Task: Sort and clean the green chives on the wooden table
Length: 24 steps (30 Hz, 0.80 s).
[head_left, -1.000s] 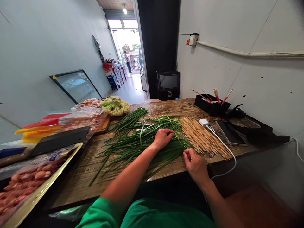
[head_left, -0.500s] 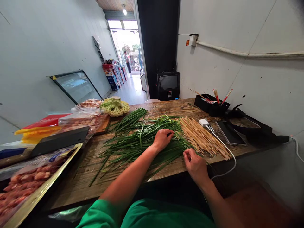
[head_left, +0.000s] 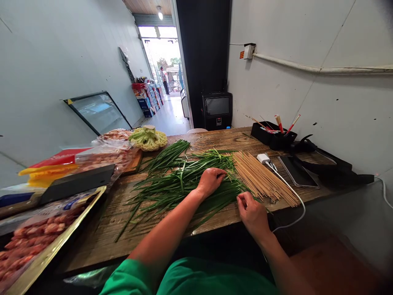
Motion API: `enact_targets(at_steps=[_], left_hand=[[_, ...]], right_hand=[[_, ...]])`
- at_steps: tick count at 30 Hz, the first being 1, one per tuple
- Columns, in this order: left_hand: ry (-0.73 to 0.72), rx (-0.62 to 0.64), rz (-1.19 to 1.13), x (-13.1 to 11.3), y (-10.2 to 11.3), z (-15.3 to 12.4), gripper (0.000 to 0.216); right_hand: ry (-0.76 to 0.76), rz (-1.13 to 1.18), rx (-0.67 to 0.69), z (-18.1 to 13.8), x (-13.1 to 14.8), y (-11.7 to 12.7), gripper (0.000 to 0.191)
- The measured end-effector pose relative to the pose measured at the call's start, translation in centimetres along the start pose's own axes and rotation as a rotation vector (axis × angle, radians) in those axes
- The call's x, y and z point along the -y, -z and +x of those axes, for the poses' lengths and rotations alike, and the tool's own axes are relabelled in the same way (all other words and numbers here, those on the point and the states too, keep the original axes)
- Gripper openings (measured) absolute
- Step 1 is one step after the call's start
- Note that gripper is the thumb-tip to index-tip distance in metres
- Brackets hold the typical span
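Long green garlic chives [head_left: 162, 188] lie spread over the wooden table in front of me, with a smaller bunch [head_left: 170, 155] behind them. My left hand [head_left: 211, 181] rests over the chives near their cut ends, thumb and fingers pinched together; whatever it grips is too small to make out. Closer to the table's front edge, my right hand [head_left: 252, 212] is closed too, its fingertips by the chive ends. What those fingers hold is hidden. To the right of the chives lies a fanned pile of bamboo skewers [head_left: 264, 178], near both hands.
Bagged meat [head_left: 39, 233] and a cleaver [head_left: 78, 182] occupy the left side. A cauliflower [head_left: 149, 139] sits behind. At right are a white charger [head_left: 263, 158] with its cable, a phone [head_left: 297, 172], a black strap [head_left: 334, 166] and a black holder [head_left: 273, 135].
Almost nothing differs. Both hands keep their places and closed fingers; the view has shifted very slightly.
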<state>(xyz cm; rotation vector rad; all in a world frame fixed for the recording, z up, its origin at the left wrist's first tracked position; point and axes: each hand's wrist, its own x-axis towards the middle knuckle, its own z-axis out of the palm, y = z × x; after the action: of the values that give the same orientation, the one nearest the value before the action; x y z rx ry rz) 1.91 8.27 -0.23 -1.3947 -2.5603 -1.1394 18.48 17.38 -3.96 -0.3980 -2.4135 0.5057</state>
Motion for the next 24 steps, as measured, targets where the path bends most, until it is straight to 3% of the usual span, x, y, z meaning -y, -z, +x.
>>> enact_targets(at_steps=[5,9,16,24], left_hand=[[-0.205,0.217,-0.102,-0.2,1.2,-0.2,0.019],[-0.067,0.029,0.038,0.7,2.1,0.3,0.021],[0.001,0.171,0.260,1.9,1.4,0.4,0.014],[0.134,0.089,0.197,1.3,1.8,0.5,0.015]], right_hand=[[-0.007,-0.015,-0.034,-0.1,0.1,0.0,0.020],[-0.003,0.001,-0.041,-0.1,0.1,-0.1,0.019],[-0.009,-0.006,-0.036,-0.1,0.0,-0.2,0.022],[-0.007,0.019,-0.019,-0.2,-0.1,-0.1,0.020]])
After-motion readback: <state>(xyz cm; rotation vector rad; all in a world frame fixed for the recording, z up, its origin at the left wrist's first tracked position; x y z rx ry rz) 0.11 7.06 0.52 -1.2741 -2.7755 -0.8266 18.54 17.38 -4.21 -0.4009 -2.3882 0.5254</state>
